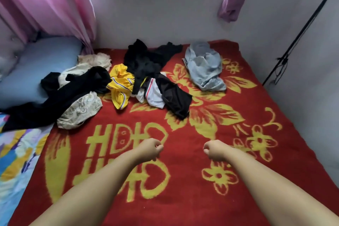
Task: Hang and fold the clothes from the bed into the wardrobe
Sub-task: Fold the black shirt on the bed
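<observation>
- Both bare forearms reach forward over the red blanket [183, 198], close to each other and angled inward.
- The left hand [149, 149] is curled into a loose fist with the fingers tucked in, holding nothing.
- The right hand [215, 150] is curled the same way, also empty, well apart from every garment.
- The clothes lie on the far half of the blanket: a black garment [146, 60] in the middle, with a yellow shirt [120, 86] and black-and-white shorts [165, 93] touching it.
- Right of the black garment lies a pale blue shirt [205, 66], on its own.
- Left of it, black trousers [64, 95] and cream patterned cloth [79, 111] spill toward the blue pillow [36, 64].
</observation>
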Tool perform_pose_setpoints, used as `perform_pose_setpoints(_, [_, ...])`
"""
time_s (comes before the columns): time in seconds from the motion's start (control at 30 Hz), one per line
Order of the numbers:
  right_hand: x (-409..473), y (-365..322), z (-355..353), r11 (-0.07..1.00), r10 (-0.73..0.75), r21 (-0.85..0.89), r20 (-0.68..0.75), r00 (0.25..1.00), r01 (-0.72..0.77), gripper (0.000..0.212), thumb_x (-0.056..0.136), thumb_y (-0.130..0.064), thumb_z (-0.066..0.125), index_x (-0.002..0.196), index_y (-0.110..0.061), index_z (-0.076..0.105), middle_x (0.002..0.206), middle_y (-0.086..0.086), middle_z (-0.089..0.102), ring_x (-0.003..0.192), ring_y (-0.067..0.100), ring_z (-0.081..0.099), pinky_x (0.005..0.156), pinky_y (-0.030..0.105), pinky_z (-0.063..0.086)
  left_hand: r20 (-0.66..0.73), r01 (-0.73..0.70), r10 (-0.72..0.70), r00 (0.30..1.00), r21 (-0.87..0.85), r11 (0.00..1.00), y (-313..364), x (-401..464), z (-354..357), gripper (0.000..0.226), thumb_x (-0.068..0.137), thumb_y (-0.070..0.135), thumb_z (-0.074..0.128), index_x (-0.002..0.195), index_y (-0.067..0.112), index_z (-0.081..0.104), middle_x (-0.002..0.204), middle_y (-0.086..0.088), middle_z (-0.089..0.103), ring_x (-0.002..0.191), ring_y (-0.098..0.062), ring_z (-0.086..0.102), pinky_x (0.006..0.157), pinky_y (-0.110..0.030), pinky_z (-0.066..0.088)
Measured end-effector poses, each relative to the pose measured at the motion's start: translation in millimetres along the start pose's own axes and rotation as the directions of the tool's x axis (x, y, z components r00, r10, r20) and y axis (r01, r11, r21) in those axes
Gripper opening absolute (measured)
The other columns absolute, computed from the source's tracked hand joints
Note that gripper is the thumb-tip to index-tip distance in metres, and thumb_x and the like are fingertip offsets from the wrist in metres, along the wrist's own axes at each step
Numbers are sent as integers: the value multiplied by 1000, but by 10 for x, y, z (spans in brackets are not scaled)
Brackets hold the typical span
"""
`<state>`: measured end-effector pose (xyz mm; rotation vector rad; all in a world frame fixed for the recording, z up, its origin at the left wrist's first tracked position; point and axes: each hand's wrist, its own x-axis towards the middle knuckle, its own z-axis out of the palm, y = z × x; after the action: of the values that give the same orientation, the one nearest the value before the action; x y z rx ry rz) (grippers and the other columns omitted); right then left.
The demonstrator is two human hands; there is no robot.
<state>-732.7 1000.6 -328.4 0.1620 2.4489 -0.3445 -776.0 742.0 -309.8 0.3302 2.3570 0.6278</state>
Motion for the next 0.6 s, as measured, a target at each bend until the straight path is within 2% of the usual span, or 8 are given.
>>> perform_pose_setpoints(0.13, [925,546,-14,1000,10,-4,57,998,-10,34,99,-22,37,123,-13,59,124,8,62,111,26,59,93,34,48,-8,93,-94,996,-52,994,81,771,303,28,99,24,38,106,13,63,100,-6,70,91,-22,66,71,-35,50])
perform_pose_setpoints(0.23, [1536,801,33,1000,7,19,36,999,-8,35,99,-21,37,124,-12,60,125,12,61,114,30,56,90,32,44,16,106,-105,994,-39,994,82,1208,556,31,100,23,38,124,15,58,117,-4,63,106,-22,60,75,-25,40])
perform_pose_setpoints(0.3, [1937,917,157,999,15,35,-24,1000,-15,32,98,-20,37,114,-8,62,118,14,63,108,33,58,83,34,44,29,120,-120,992,-11,993,-1,1489,701,31,100,20,38,124,17,57,115,-2,62,96,-24,63,67,-24,39])
perform_pose_setpoints(0.33, [2143,954,238,999,26,47,-60,998,-23,30,98,-21,37,109,-7,62,116,15,63,106,34,58,82,35,44,15,134,-134,991,-9,991,-66,1647,775,30,99,17,37,120,18,58,111,-1,63,82,-22,64,60,-23,38])
perform_pose_setpoints(0.4, [2521,989,451,999,29,39,-108,994,-25,29,99,-25,38,108,-8,59,120,16,59,109,35,55,86,39,45,-28,155,-157,987,-53,986,-192,1957,921,29,96,8,37,111,19,59,105,2,64,69,-12,58,58,-21,41])
perform_pose_setpoints(0.47, [2818,1049,743,1000,6,5,-107,994,-6,39,101,-31,36,132,-11,49,139,13,44,130,32,40,102,43,37,-95,126,-130,987,-50,991,-288,2288,1045,30,93,1,38,109,17,59,108,3,62,93,-12,58,77,-22,44])
perform_pose_setpoints(0.53, [3010,1154,1018,999,-22,-42,-88,996,19,53,102,-38,30,151,-19,22,159,5,14,147,23,9,116,48,14,-179,70,-64,982,27,997,-355,2665,1112,34,91,0,42,117,15,57,116,1,57,113,-16,52,92,-29,43])
perform_pose_setpoints(0.6, [3136,1295,1282,991,-66,-126,-108,992,53,58,102,-47,16,154,-29,-2,161,-4,-12,147,15,-15,116,51,-8,-252,27,3,968,116,993,-389,3062,1122,43,88,-1,45,129,12,51,125,-6,52,120,-24,46,96,-38,42])
